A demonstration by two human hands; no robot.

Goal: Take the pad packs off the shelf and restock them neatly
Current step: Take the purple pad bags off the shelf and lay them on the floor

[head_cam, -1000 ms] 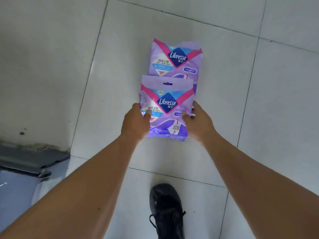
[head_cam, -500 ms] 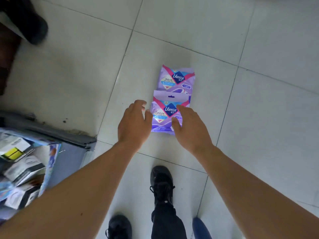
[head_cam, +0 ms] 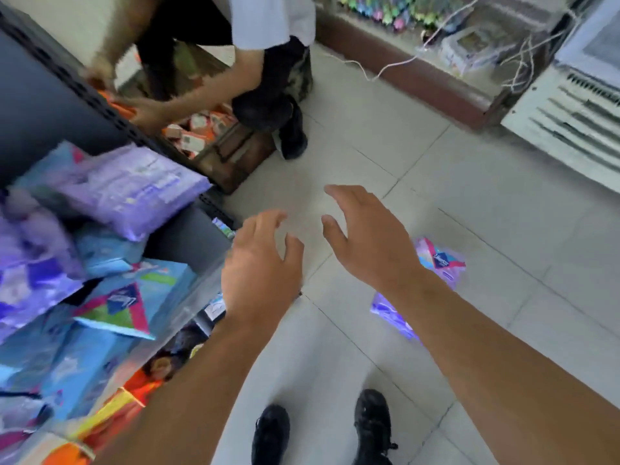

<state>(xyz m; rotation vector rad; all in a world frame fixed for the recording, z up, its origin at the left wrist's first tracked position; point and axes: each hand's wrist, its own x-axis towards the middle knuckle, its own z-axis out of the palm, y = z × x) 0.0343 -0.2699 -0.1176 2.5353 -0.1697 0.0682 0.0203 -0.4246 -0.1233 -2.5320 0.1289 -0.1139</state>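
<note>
Two purple pad packs (head_cam: 439,263) lie overlapping on the tiled floor at the right, partly hidden behind my right forearm. My left hand (head_cam: 261,266) and my right hand (head_cam: 362,236) hover in mid-air above the floor, fingers spread and relaxed, holding nothing. At the left, the dark shelf (head_cam: 181,236) carries a jumble of purple pad packs (head_cam: 134,189) and blue pad packs (head_cam: 114,303). The picture is blurred by motion.
Another person (head_cam: 255,62) crouches at the far end of the shelf, handling orange packs (head_cam: 198,132). A white vented appliance (head_cam: 570,129) and a brown counter base (head_cam: 402,75) stand at the back right. My black shoes (head_cam: 322,431) are at the bottom.
My hands let go of the packs on the floor and lifted away. My view swung up and left, bringing the shelf and the other person into sight.
</note>
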